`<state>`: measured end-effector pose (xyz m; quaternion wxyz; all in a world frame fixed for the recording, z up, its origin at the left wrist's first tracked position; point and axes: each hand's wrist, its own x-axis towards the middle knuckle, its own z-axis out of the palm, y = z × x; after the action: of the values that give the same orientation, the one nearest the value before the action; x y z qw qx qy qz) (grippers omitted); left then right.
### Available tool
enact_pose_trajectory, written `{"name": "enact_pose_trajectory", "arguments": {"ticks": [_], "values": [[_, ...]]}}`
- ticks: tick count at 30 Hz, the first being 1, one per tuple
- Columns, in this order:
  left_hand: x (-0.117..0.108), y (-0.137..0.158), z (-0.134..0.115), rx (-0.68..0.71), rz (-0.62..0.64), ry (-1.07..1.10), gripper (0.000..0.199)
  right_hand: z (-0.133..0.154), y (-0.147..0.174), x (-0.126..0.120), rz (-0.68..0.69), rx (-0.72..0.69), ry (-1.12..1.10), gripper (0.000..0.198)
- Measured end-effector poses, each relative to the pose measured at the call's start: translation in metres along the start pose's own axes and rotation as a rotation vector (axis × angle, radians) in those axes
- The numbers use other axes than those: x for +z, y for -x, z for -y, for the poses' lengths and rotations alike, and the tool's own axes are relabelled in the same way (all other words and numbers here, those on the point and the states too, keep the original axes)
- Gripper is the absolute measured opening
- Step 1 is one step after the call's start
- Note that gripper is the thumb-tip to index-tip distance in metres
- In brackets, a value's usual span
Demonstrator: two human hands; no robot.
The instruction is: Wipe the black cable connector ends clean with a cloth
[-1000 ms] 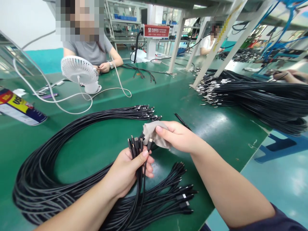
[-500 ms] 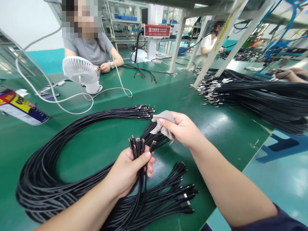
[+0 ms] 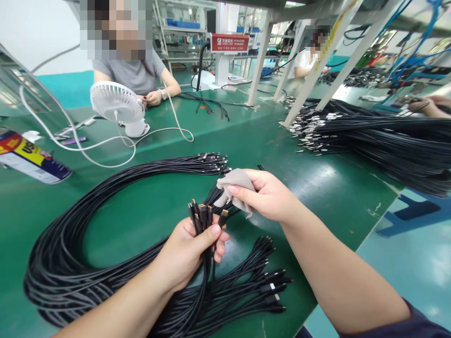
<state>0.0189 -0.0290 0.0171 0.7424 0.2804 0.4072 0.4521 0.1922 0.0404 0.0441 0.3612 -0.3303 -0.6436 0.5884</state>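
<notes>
My left hand (image 3: 192, 251) is closed around several black cables (image 3: 202, 217), their connector ends pointing up above the thumb. One connector (image 3: 223, 218) leans out to the right of the others. A crumpled grey cloth (image 3: 237, 185) is pinched in my right hand (image 3: 269, 192), just above and right of those connectors and apart from them. Behind and below both hands lies a large looped bundle of black cables (image 3: 59, 249) on the green table (image 3: 278, 150). Its other connector ends (image 3: 271, 291) fan out below my right forearm.
At the left stand a white fan (image 3: 116, 103) with a looping white cord and a can (image 3: 33, 157). A person in grey (image 3: 137, 70) sits across the table. Another cable pile (image 3: 380, 136) lies at the right, by white posts (image 3: 306, 80); a co-worker's hand (image 3: 433, 105) is beyond.
My right hand has moved slightly down and left with the cloth, closer to the connectors. My left hand stays nearly in place on the cables.
</notes>
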Motion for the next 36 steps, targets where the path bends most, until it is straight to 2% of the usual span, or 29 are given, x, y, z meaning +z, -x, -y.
{"name": "enact_pose_trajectory", "arguments": {"ticks": [10,15,22,28,32,34,36], "values": [[0.001,-0.001,-0.002,-0.015,-0.019,-0.024,0.035,0.000,0.000,-0.001,-0.005,-0.012,0.074,0.027],[0.003,-0.002,-0.001,0.007,-0.047,-0.079,0.034,-0.003,0.002,0.002,0.069,0.008,0.059,0.031],[0.000,-0.005,0.006,0.093,-0.131,-0.182,0.031,0.004,0.001,-0.003,0.272,0.043,0.221,0.020],[-0.001,-0.007,0.006,0.052,-0.103,-0.160,0.028,0.007,0.004,-0.025,0.547,0.274,0.332,0.017],[-0.003,-0.006,0.007,0.062,-0.104,-0.202,0.025,0.007,0.004,-0.031,0.674,0.324,0.571,0.021],[-0.004,-0.006,0.007,0.053,-0.086,-0.200,0.021,0.006,0.003,-0.034,0.661,0.299,0.664,0.019],[-0.004,-0.006,0.007,0.032,-0.071,-0.170,0.016,0.003,0.002,-0.036,0.550,0.210,0.694,0.012]]}}
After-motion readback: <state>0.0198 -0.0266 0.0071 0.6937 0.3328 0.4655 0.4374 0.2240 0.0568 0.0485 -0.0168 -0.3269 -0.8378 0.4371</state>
